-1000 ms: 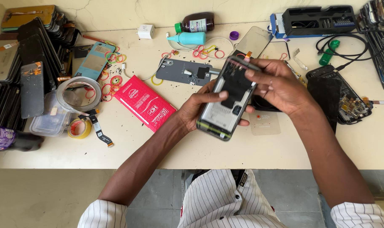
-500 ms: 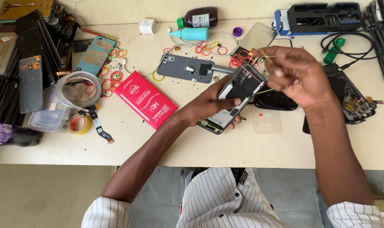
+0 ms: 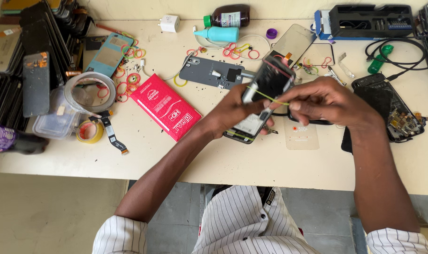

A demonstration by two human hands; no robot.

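Left hand (image 3: 233, 110) clamps the phone (image 3: 263, 96) mid-bench. Right hand (image 3: 327, 101), at its 3 o'clock, pinches a yellow rubber band (image 3: 268, 97) stretched across it.

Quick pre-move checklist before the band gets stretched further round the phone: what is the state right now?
1. Left hand grips the phone from below: ok.
2. Right hand pinches the yellow-green rubber band: ok.
3. Band pulled taut across the phone: ok.
4. Band hooked over the phone's far edge: cannot tell, motion blur.
5. Phone lifted off the table: ok.
6. Spare rubber bands within reach on the table: ok.
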